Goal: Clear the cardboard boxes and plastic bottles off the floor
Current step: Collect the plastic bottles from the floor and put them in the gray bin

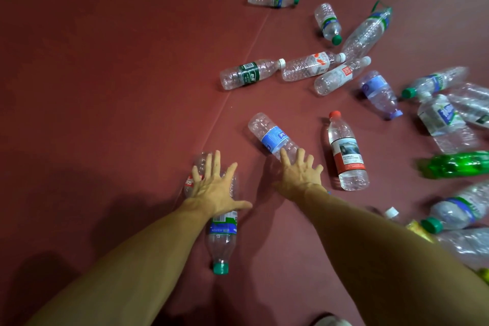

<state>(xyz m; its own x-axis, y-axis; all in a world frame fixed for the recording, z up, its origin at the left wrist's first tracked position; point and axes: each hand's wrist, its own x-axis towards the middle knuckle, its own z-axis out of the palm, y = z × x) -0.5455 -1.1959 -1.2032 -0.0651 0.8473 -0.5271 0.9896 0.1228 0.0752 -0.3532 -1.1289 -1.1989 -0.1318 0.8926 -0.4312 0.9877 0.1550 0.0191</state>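
Several empty clear plastic bottles lie scattered on a dark red floor (119, 74). My left hand (214, 188) is spread flat, fingers straight, over two bottles: a green-capped bottle with a blue and green label (221, 241) and a red-labelled bottle (191, 180) beside it. My right hand (299, 174) is also spread open, its fingertips over the lower end of a bottle with a light blue label (272, 137). Just to the right lies a red-capped bottle with a red and white label (346, 153). No cardboard box is in view.
More bottles lie toward the far and right side, among them a dark-green-labelled bottle (246, 74), a green soda bottle (455, 164) and a purple-capped bottle (378, 92). A seam in the floor (238, 82) runs diagonally. A shoe tip (330, 320) shows at the bottom edge.
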